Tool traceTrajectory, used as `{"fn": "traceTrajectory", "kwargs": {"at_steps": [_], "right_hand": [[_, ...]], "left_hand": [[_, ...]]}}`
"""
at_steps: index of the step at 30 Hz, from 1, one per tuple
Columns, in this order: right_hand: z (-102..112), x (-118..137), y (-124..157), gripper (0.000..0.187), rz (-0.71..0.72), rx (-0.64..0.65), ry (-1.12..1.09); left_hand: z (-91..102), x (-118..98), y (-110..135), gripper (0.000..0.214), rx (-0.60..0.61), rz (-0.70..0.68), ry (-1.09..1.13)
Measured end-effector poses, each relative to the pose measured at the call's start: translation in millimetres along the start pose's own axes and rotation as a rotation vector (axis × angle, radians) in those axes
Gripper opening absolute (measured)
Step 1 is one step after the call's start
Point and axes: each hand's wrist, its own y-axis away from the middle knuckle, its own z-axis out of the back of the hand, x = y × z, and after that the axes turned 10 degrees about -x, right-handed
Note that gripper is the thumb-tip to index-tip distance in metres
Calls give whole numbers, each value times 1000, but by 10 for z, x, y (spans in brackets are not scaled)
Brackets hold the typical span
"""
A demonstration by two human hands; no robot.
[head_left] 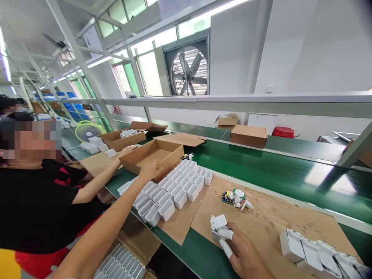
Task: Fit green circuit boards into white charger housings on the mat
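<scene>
My left hand (150, 170) reaches out to the near corner of a shallow cardboard box (168, 157) and closes on its rim; the fingertips are partly hidden. Right beside it, rows of white open-topped plastic casings (180, 198) cover a cardboard sheet. In my right hand (241, 248), which wears white finger covers, is a white charger casing (218, 224), held between thumb and fingers above the sheet. Beyond it lies a small pile of circuit boards (228, 197) with white plug parts (247, 205).
A co-worker's hand (128, 150) is at the box's far left side. White casings with metal pins (316, 252) line the right. The green belt (279, 170) runs behind, with a closed carton (248, 135) beyond. More casings (120, 263) sit low, under the bench edge.
</scene>
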Motion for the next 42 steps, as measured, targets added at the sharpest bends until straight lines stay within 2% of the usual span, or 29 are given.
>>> {"fn": "traceTrajectory", "kwargs": {"at_steps": [2, 4, 8, 13, 20, 25, 29, 33, 42], "right_hand": [[17, -42, 1, 41, 14, 7, 8], [22, -105, 23, 42, -1, 61, 20], [-24, -247, 97, 49, -17, 161, -7], [-96, -322, 161, 58, -43, 214, -43], [-34, -202, 128, 56, -91, 221, -32], [13, -58, 43, 39, -59, 154, 36], [4, -10, 25, 32, -56, 139, 41], [22, 35, 8, 38, -79, 133, 41], [40, 62, 10, 34, -169, 163, 3]], "left_hand": [[-80, 96, -148, 42, 70, 34, -55], [-160, 101, -248, 42, 98, 43, -90], [-236, -58, -405, 42, 82, 52, -118], [-131, -291, -391, 38, 23, 40, -74], [267, -446, -52, 41, -1, -20, 62], [548, -564, 210, 46, -15, -34, 128], [660, -729, 499, 42, -55, -79, 140], [625, -897, 811, 36, -175, -257, 67], [262, -1100, 1316, 35, -392, -510, 55]]}}
